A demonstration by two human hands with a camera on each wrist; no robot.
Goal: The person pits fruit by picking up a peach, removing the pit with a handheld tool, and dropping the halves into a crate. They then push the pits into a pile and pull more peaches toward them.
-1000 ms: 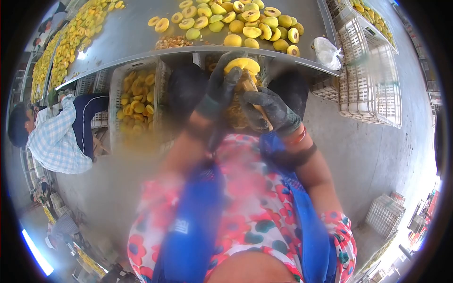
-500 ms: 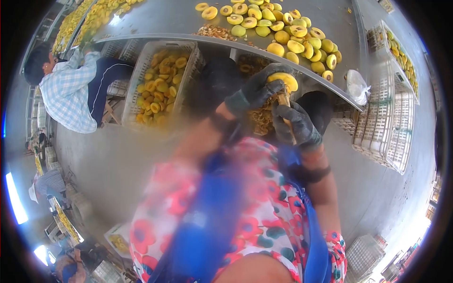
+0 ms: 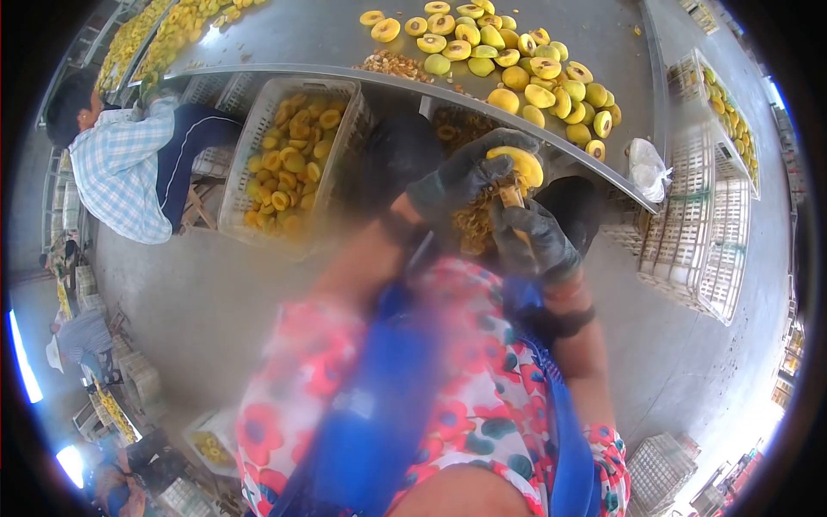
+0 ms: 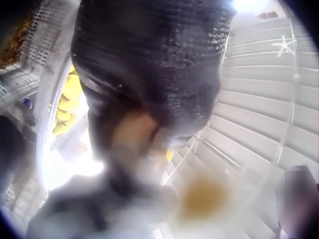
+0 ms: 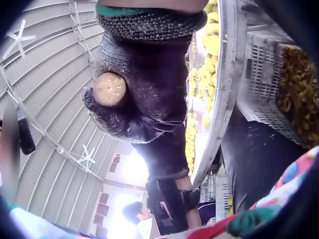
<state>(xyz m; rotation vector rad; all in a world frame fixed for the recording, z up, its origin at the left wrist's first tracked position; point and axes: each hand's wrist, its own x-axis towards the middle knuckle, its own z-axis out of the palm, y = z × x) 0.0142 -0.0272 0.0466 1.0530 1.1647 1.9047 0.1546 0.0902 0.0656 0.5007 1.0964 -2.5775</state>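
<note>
In the head view my gloved left hand [image 3: 468, 177] holds a yellow peach half [image 3: 527, 165], its fingers wrapped round the far side. My gloved right hand [image 3: 551, 239] grips a wooden-handled tool [image 3: 513, 198] just below, with its upper end against the fruit. That working end is hidden between fruit and fingers. The handle's round butt [image 5: 109, 88] sticks out of the fist in the right wrist view. Dark glove [image 4: 149, 59] fills much of the left wrist view, where the held things are blurred. Below the hands lie peach scraps [image 3: 474, 226].
Cut peaches [image 3: 551, 69] are heaped on the metal table [image 3: 327, 34], beside a pile of pits [image 3: 392, 65]. A crate [image 3: 237, 185] of peach halves stands left, stacked white crates [image 3: 698, 233] right. A seated person [image 3: 125, 172] works at far left.
The head view has swung, so the table, crates and hands appear farther right and mostly lower. Both hands keep hold of the peach half and tool, close together throughout.
</note>
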